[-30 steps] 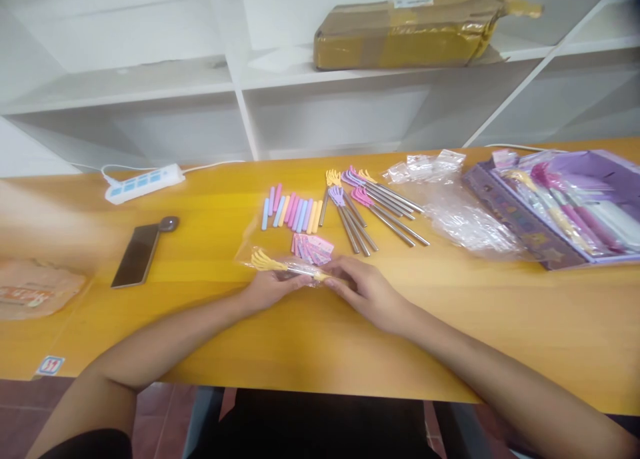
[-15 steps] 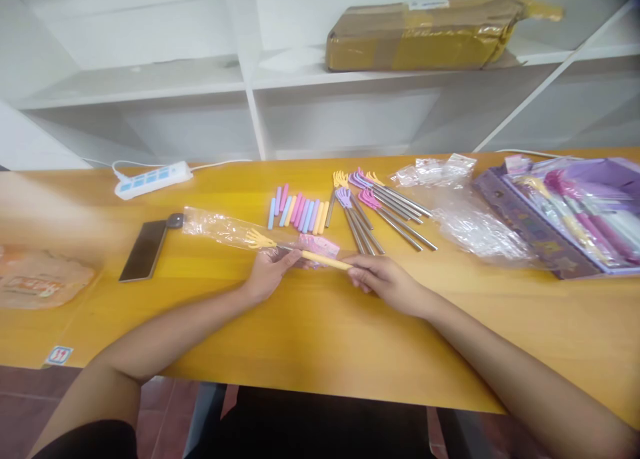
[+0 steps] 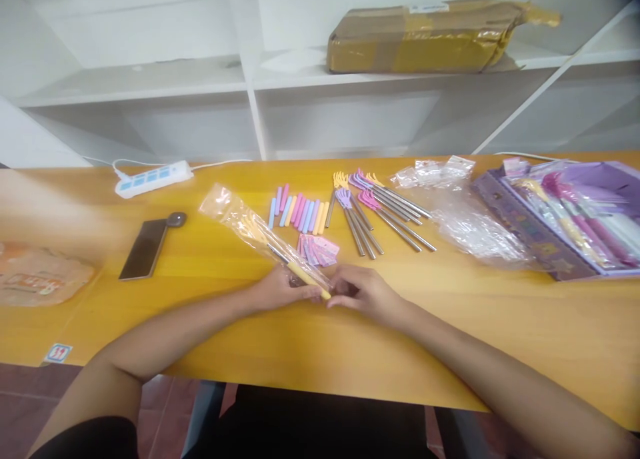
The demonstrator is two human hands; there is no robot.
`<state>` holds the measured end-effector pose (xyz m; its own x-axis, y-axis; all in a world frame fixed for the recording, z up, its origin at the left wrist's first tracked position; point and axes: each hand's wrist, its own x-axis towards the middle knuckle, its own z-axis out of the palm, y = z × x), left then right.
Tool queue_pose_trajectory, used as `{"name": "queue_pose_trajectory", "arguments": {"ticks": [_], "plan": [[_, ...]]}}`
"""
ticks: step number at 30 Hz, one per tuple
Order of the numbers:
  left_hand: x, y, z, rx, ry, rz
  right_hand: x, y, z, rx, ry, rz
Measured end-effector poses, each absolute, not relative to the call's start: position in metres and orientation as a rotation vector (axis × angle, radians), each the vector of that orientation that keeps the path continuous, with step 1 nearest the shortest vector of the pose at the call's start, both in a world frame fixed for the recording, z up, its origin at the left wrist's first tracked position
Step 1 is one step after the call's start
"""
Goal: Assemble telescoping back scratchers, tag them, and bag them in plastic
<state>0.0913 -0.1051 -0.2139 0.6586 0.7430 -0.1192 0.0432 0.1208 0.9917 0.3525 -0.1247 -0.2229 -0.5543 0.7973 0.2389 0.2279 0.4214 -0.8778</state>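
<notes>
A yellow back scratcher [image 3: 301, 271] with a metal rod lies inside a clear plastic sleeve [image 3: 218, 202], slanting from upper left down to my hands. My left hand [image 3: 284, 287] is closed around the bagged handle, thumb on top. At the handle's lower end, my right hand [image 3: 367, 291] pinches the sleeve's edge with curled fingers. Just beyond them lie small pink cards [image 3: 318, 250] in a fan. Behind these, a row of pastel handle tubes [image 3: 299, 212] sits beside back scratcher heads on bare metal rods [image 3: 359, 229], some yellow, purple and pink.
Empty clear sleeves [image 3: 477, 229] lie in a heap to the right, beside a purple box [image 3: 543, 232] of bagged back scratchers. Leftward are a phone [image 3: 143, 249], a power strip [image 3: 155, 179] and an orange bag [image 3: 43, 276]. A taped carton [image 3: 425, 39] rests on the shelf.
The back scratcher has slid further into the sleeve, its handle now covered. It has tilted more steeply, and my right hand has moved left and down to its end.
</notes>
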Motion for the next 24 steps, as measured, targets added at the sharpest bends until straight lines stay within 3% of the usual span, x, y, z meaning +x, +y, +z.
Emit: {"name": "queue_pose_trajectory", "arguments": {"ticks": [24], "plan": [[0.092, -0.104, -0.220, 1.532, 0.694, 0.437, 0.353, -0.129, -0.218, -0.905, -2.227, 0.892]]}}
